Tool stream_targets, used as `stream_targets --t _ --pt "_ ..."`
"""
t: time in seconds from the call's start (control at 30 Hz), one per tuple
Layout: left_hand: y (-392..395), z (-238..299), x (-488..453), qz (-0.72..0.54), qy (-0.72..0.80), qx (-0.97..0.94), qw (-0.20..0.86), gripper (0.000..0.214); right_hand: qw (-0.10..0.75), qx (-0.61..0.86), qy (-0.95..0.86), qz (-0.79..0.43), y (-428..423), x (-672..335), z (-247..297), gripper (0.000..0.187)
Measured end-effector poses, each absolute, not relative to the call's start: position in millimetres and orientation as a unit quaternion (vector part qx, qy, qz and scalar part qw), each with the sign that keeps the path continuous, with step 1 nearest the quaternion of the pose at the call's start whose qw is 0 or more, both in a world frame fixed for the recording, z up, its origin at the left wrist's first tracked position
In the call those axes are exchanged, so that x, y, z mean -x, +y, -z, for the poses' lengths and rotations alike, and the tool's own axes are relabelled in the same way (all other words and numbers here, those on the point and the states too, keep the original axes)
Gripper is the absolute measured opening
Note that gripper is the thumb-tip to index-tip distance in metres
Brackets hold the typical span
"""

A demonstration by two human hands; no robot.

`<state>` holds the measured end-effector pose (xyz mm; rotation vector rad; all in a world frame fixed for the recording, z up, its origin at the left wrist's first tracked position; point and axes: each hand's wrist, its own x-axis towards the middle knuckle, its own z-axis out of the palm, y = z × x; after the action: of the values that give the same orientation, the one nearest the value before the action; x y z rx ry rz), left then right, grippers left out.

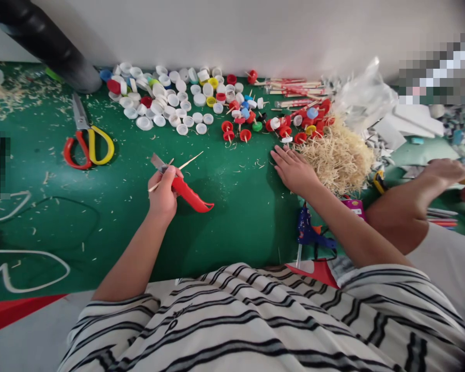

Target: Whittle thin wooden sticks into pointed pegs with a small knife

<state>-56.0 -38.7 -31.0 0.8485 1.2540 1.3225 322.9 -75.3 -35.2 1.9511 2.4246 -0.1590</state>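
A green tabletop (236,232) runs up to a pale wall (236,31). Plastic bottle caps (170,98), mostly white, lie scattered along its far side, left of a cluster of mainly red caps pierced by thin sticks (282,124). Behind that cluster lie bundles of wooden sticks (298,88), and beside it a heap of pale wood shavings (337,157), with a clear plastic bag (366,93) beyond. Scissors (88,139) with one red and one yellow handle lie at the left; a blue glue gun (305,227) rests near the table's front edge, beside the person's right forearm. A co-worker's arm (403,201) reaches in at the far right.

The left forearm angles forward over the table, hand raised slightly from the surface. The right arm stretches forward, its hand lying palm down.

The left hand (163,196) is closed around a red-handled knife (191,195), blade pointing up and left, and a thin wooden stick (191,160) that crosses the grip. The right hand (296,169) is spread flat and grips nothing, its fingertips just beside the pierced caps and its outer edge by the shavings; whether it touches either is unclear.
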Motion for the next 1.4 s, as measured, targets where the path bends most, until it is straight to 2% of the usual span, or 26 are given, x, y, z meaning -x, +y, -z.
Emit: stream_targets --t 0.27,0.47,0.67,0.97,1.2,1.4 --pt "-41.3 34.0 57.8 -0.544 0.523 -0.376 0.538 0.035 0.013 -0.612 0.791 -0.005 -81.7 -356.7 30.9 0.055" --pt "-45.0 41.9 61.9 -0.517 0.518 -0.418 0.538 0.032 0.004 -0.597 0.801 -0.046 -93.9 -346.1 24.6 0.052" --pt "-46.9 45.7 61.2 -0.516 0.509 -0.427 0.54 0.031 0.029 -0.56 0.828 -0.02 -111.6 -323.5 20.1 0.056" --pt "-49.2 48.1 61.6 -0.5 0.5 -0.477 0.522 0.031 0.036 -0.682 0.729 -0.047 -135.6 -351.4 13.6 0.057" --pt "-56.0 33.6 59.2 -0.5 0.478 -0.544 0.474 0.033 0.006 -0.674 0.737 -0.044 -149.9 -330.0 11.3 0.055" --pt "-63.5 26.1 60.3 -0.478 0.471 -0.634 0.385 0.036 -0.001 -0.705 0.709 -0.028 -148.2 -330.2 8.5 0.053"
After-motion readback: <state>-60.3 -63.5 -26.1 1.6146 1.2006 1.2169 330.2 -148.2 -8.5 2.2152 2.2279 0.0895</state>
